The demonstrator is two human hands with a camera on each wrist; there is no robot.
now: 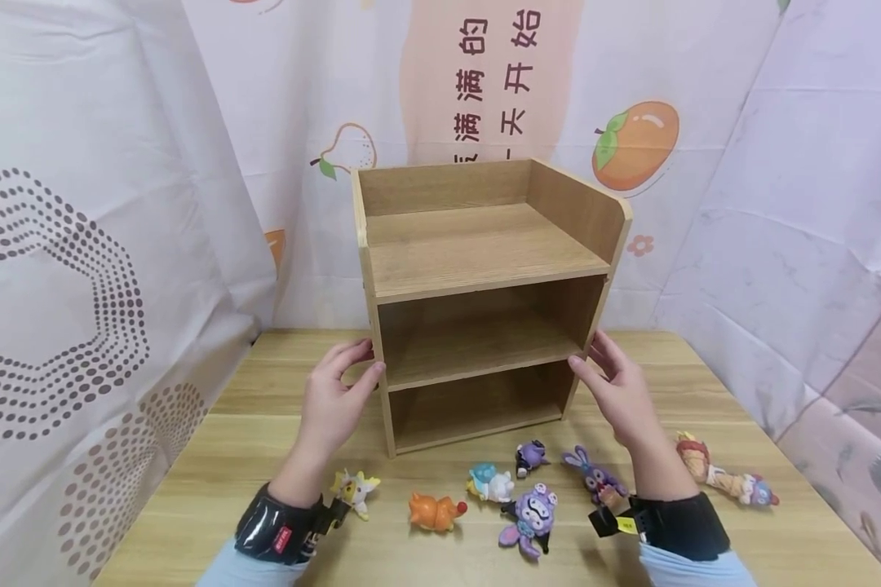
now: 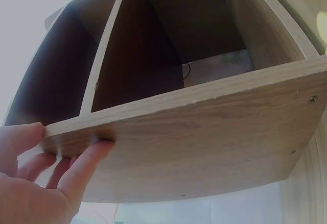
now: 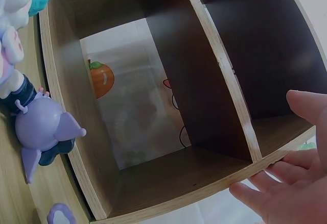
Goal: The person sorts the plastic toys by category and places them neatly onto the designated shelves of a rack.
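A three-level wooden shelf unit (image 1: pixel 484 244) stands on the table, its open front facing me. My left hand (image 1: pixel 338 391) rests on its left side panel at the middle shelf's height. In the left wrist view the thumb lies on the panel's front edge (image 2: pixel 204 132) and the straight fingers (image 2: pixel 76 163) lie on the outer face. My right hand (image 1: pixel 617 391) is at the right side panel, fingers straight and spread. In the right wrist view those fingertips (image 3: pixel 255 191) sit at the panel's edge (image 3: pixel 168 183), with the thumb held off it. All the shelves are bare.
Several small toy figures lie on the wooden table (image 1: pixel 191 489) in front of the shelf: a white-yellow one (image 1: pixel 356 492), an orange one (image 1: pixel 435 512), a purple one (image 1: pixel 530 518) and a long one (image 1: pixel 723 477) at the right. Printed cloth hangs close behind and on both sides.
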